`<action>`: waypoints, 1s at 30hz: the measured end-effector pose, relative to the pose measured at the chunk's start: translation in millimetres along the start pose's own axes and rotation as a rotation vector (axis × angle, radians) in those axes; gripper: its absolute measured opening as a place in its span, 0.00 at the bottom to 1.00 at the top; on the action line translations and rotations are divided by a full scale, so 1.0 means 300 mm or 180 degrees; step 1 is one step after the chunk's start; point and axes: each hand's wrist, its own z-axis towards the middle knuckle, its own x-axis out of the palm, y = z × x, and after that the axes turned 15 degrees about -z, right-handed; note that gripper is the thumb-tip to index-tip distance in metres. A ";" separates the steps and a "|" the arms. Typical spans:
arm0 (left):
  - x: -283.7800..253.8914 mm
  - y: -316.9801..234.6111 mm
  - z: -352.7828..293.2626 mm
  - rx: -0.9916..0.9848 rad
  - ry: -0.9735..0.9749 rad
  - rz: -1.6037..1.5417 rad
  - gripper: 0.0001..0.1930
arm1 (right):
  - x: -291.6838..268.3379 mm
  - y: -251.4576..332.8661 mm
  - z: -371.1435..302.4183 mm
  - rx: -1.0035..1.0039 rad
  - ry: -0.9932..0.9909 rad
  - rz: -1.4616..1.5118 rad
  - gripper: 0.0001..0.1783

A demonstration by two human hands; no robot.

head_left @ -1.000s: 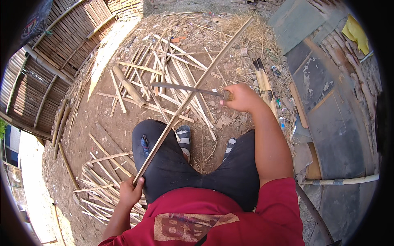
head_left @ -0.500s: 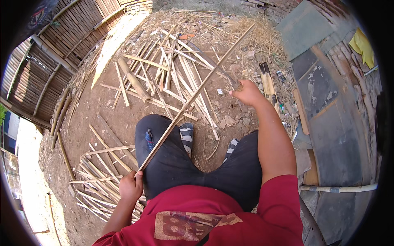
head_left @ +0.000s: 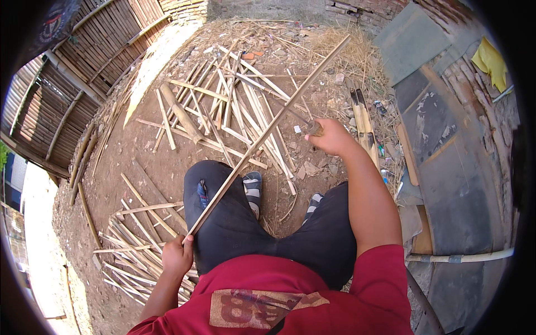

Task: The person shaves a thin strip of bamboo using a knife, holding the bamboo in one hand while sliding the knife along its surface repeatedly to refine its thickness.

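Beside my left knee, my left hand (head_left: pixel 177 258) is clamped on the near end of one long bamboo strip (head_left: pixel 268 131), which slants up over my thigh across the scattered slats (head_left: pixel 234 106). One bundle of slats (head_left: pixel 131 251) lies at left. My right hand (head_left: pixel 330 137) is clenched around one knife (head_left: pixel 304 124), its blade over the pile.

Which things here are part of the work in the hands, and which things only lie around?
In use:
- long bamboo strip, its near end held by the left hand
- knife, gripped by the right hand

Lying about:
- split bamboo pieces on the ground ahead
- bundle of thin strips by the left hand
- yellow cloth
- grey pipe
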 end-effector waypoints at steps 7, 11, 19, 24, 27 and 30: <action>0.011 0.003 -0.023 0.0166 -0.0108 0.0169 0.27 | -0.033 0.143 -0.061 -0.0738 0.0458 -0.0574 0.25; 0.011 0.012 -0.008 0.0184 -0.0133 0.0277 0.29 | -0.036 -0.039 0.016 0.0349 0.0055 0.0329 0.24; 0.000 0.006 -0.012 0.0190 -0.0076 0.0100 0.26 | -0.037 0.166 -0.058 -0.0950 0.0371 -0.0755 0.21; 0.020 0.017 -0.004 0.0214 -0.0160 0.0226 0.26 | -0.041 -0.047 0.016 0.0362 0.0002 -0.0072 0.25; -0.005 -0.003 -0.015 0.0113 -0.0094 0.0208 0.27 | -0.074 0.028 -0.009 0.0159 0.0083 -0.0188 0.30; -0.016 -0.005 -0.015 0.0103 0.0035 0.0186 0.27 | -0.028 0.125 -0.060 -0.0519 0.0336 -0.0507 0.29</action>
